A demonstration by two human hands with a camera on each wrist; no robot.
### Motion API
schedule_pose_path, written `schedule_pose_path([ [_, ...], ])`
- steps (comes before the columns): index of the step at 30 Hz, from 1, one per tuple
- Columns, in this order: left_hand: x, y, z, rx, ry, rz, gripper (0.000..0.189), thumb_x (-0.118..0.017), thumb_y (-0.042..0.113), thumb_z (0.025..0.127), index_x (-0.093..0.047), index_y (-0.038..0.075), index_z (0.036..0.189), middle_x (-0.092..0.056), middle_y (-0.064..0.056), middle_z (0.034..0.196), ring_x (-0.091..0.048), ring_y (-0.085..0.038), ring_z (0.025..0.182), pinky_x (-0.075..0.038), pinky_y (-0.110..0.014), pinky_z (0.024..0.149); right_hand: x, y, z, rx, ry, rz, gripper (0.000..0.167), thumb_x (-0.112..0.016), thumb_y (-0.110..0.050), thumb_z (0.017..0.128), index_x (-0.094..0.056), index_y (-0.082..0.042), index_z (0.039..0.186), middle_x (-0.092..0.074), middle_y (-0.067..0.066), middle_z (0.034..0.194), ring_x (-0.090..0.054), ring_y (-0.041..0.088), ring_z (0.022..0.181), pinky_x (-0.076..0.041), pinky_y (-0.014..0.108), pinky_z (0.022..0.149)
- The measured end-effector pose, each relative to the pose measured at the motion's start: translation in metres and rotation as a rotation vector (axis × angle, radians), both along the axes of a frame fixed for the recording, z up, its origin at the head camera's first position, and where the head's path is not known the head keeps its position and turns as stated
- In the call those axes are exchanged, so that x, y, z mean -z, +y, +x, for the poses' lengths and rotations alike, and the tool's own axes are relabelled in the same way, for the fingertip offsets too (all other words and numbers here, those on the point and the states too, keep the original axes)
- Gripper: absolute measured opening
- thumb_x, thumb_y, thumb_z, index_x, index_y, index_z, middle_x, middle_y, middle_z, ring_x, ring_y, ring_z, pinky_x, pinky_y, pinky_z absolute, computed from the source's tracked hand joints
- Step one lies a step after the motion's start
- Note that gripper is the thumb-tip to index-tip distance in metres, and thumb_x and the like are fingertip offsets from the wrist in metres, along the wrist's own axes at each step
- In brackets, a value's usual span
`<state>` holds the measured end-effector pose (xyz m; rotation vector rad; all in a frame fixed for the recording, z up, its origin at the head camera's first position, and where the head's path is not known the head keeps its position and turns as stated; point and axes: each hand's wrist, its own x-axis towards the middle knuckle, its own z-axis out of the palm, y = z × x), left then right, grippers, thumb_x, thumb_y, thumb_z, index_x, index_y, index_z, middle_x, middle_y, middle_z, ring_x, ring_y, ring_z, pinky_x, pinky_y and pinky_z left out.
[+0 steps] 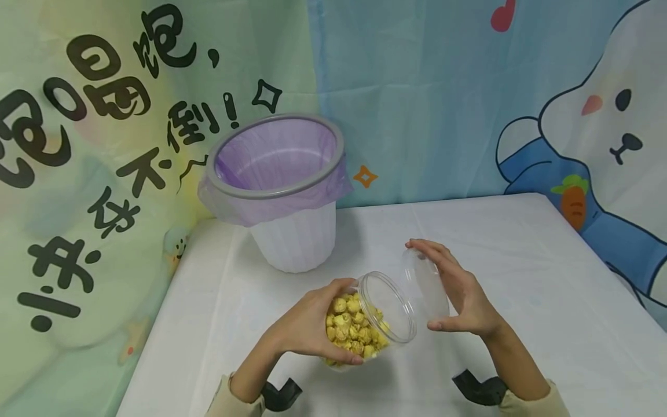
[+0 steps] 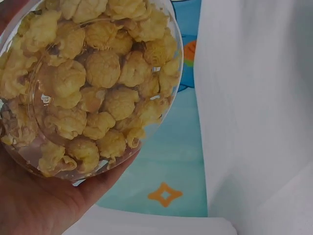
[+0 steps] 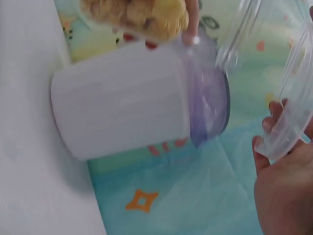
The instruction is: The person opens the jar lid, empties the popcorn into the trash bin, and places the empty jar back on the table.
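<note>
A clear plastic jar of yellow popcorn point(image 1: 354, 327) is tilted in my left hand point(image 1: 312, 324), its threaded mouth point(image 1: 388, 307) facing right. In the left wrist view the jar's round base shows popcorn point(image 2: 102, 68) pressed against it, with the left fingers point(image 2: 110, 178) curled round the side. My right hand point(image 1: 464, 295) grips a clear round lid point(image 1: 424, 284) by its edge, just right of the mouth and apart from it. The right wrist view also shows the lid point(image 3: 293, 107) between thumb and fingers.
A white bin point(image 1: 297, 237) with a grey rim and a purple liner point(image 1: 276, 153) stands behind the jar at the back left of the white-covered table point(image 1: 521, 260). Printed curtains point(image 1: 417, 116) hang behind and to the left. Black straps point(image 1: 281, 395) are at both wrists.
</note>
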<state>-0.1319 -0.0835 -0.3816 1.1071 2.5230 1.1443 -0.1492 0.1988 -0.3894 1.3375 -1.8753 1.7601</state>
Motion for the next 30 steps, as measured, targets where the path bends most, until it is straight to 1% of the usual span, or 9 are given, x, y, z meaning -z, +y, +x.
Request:
schedule_pose_path([
  [4, 0.001, -0.001, 0.001, -0.018, 0.001, -0.006, 0.102, -0.084, 0.043, 0.056, -0.031, 0.015, 0.139, -0.054, -0.002, 0.122, -0.053, -0.009, 0.102, -0.045, -0.028, 0.086, 0.007, 0.009, -0.007, 0.150, -0.007, -0.013, 0.098, -0.082, -0.009, 0.053, -0.033, 0.016, 0.133, -0.036, 0.025, 0.136, -0.025, 0.032, 0.127, -0.022, 0.033, 0.102],
  [7, 0.001, -0.001, 0.001, -0.026, 0.001, -0.013, 0.102, -0.083, 0.044, 0.056, -0.031, 0.016, 0.139, -0.054, -0.001, 0.121, -0.053, -0.008, 0.100, -0.045, -0.027, 0.085, 0.016, 0.019, -0.015, 0.225, -0.022, -0.014, 0.095, -0.080, 0.000, 0.050, -0.034, 0.016, 0.132, -0.038, 0.024, 0.135, -0.026, 0.030, 0.127, -0.022, 0.032, 0.100],
  [10, 0.001, -0.001, 0.002, -0.030, 0.001, -0.015, 0.103, -0.083, 0.044, 0.056, -0.031, 0.015, 0.139, -0.054, -0.001, 0.120, -0.053, -0.008, 0.100, -0.046, -0.026, 0.084, 0.029, 0.030, -0.023, 0.300, -0.069, 0.014, 0.095, -0.076, 0.012, 0.048, -0.035, 0.014, 0.133, -0.038, 0.022, 0.136, -0.026, 0.025, 0.127, -0.021, 0.029, 0.099],
  [13, 0.001, -0.002, 0.002, -0.030, 0.002, -0.017, 0.103, -0.083, 0.045, 0.056, -0.031, 0.015, 0.139, -0.054, -0.001, 0.121, -0.053, -0.009, 0.100, -0.046, -0.026, 0.084, 0.043, 0.041, -0.027, 0.411, -0.146, 0.092, 0.095, -0.075, 0.017, 0.050, -0.036, 0.009, 0.136, -0.038, 0.018, 0.136, -0.026, 0.017, 0.127, -0.021, 0.027, 0.098],
  [15, 0.001, -0.002, 0.003, -0.030, 0.001, -0.018, 0.103, -0.083, 0.045, 0.056, -0.030, 0.015, 0.140, -0.054, -0.002, 0.121, -0.053, -0.009, 0.100, -0.046, -0.026, 0.084, 0.052, 0.048, -0.028, 0.494, -0.215, 0.165, 0.093, -0.077, 0.013, 0.054, -0.038, 0.003, 0.138, -0.037, 0.015, 0.136, -0.026, 0.010, 0.126, -0.022, 0.035, 0.099],
  [17, 0.001, -0.003, 0.004, -0.031, 0.003, -0.018, 0.103, -0.083, 0.045, 0.056, -0.030, 0.014, 0.140, -0.054, -0.002, 0.121, -0.053, -0.009, 0.101, -0.046, -0.027, 0.085, 0.059, 0.052, -0.028, 0.564, -0.282, 0.244, 0.091, -0.080, 0.006, 0.058, -0.039, -0.003, 0.139, -0.036, 0.013, 0.136, -0.024, 0.009, 0.126, -0.021, 0.049, 0.100],
  [20, 0.002, -0.004, 0.004, -0.032, 0.006, -0.017, 0.103, -0.083, 0.045, 0.056, -0.030, 0.014, 0.140, -0.054, -0.002, 0.122, -0.053, -0.009, 0.101, -0.046, -0.027, 0.085, 0.069, 0.057, -0.029, 0.624, -0.350, 0.347, 0.090, -0.082, -0.006, 0.061, -0.038, -0.007, 0.140, -0.034, 0.015, 0.136, -0.021, 0.021, 0.127, -0.020, 0.069, 0.091],
  [24, 0.002, -0.005, 0.004, -0.032, 0.010, -0.019, 0.103, -0.083, 0.045, 0.056, -0.030, 0.015, 0.140, -0.054, -0.002, 0.122, -0.053, -0.009, 0.102, -0.046, -0.027, 0.085, 0.082, 0.062, -0.032, 0.648, -0.361, 0.467, 0.090, -0.084, -0.017, 0.063, -0.038, -0.007, 0.140, -0.032, 0.019, 0.137, -0.022, 0.038, 0.123, -0.024, 0.071, 0.084],
  [30, 0.003, -0.007, 0.004, -0.029, 0.013, -0.023, 0.103, -0.083, 0.045, 0.057, -0.029, 0.016, 0.140, -0.053, -0.002, 0.124, -0.053, -0.010, 0.103, -0.045, -0.028, 0.086, 0.094, 0.063, -0.034, 0.669, -0.347, 0.590, 0.092, -0.085, -0.027, 0.062, -0.039, -0.002, 0.137, -0.033, 0.022, 0.134, -0.024, 0.040, 0.120, -0.028, 0.068, 0.084],
])
